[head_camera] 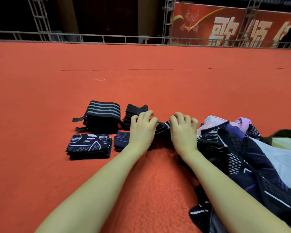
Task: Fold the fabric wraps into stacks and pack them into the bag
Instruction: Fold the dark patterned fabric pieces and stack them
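the task looks only partly done. four folded stacks already lie on the red carpet (40, 98) to the left of the hands: a black stack with grey stripes (102, 116) at the back, a small dark ribbed stack (134, 109) just beside it, a patterned stack with pale lines (89, 146) in front, and a smaller purple-black stack (121, 142) partly hidden behind the left wrist. the left hand (144, 126) and the right hand (181, 126) are both on one dark wrap (161, 127) that lies on the carpet between them; the fingers are curled down on its far edge, so i judge that each hand pinches or grips the cloth in the middle of a fold. on the right there is a loose pile of unfolded wraps (242, 158), black with white and purple marks, and some pale lilac pieces (242, 122) behind it, so much folding is left. at the far right edge a dark olive and pale thing (286, 140) shows, maybe the bag, but i cannot tell. no stack seems packed yet, so the packing step is not started.
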Motion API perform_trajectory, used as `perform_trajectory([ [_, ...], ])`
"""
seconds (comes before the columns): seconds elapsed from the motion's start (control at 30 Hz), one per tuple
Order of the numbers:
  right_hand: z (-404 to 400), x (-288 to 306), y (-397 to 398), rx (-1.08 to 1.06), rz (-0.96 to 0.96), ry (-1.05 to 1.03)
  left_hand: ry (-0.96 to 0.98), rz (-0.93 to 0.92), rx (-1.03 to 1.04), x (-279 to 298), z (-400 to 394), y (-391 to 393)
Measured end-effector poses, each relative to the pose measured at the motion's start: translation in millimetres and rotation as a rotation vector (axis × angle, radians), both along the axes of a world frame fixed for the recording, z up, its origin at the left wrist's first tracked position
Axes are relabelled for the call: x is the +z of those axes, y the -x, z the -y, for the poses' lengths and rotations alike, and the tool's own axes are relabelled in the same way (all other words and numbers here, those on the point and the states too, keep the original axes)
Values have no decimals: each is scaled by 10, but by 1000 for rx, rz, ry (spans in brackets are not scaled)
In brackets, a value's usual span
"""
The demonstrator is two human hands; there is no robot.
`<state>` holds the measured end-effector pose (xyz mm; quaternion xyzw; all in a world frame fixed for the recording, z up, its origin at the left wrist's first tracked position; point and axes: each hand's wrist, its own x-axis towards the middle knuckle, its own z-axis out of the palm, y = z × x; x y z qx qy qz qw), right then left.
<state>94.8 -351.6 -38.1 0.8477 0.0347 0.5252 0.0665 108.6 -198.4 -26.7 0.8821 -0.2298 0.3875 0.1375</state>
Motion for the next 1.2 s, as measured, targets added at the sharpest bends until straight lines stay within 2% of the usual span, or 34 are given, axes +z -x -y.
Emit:
perform_trajectory([
  [0.2,-258,276,365,121,124,-70,2,204,-41,273,-350,409],
  [0.37,-465,324,853,232,127,-159,29,211,-57,371,-627,903],
  [0.5,-703,131,1279,438,-56,-252,19,147,-65,219,-947,1347],
  [0.57,-817,-26,1489,566,-232,-280,-31,42,-86,33,-1156,1556],
  [0.63,-890,-162,1665,635,-355,-276,-90,-153,-144,-161,-1357,1751],
  [0.7,-907,-244,1790,642,-397,-279,-100,-374,-183,-281,-1455,1936],
  [0.77,-886,-298,1886,589,-367,-295,-102,-492,-143,-370,-1415,2065],
  [0.87,-863,-392,2011,461,-359,-286,-2,-476,69,-433,-1219,2147],
  [0.97,-832,-492,2066,360,-321,-299,102,-566,212,-450,-966,2175],
  [1.2,-831,-494,2115,331,-215,-272,69,-527,115,-630,-708,2233],
])
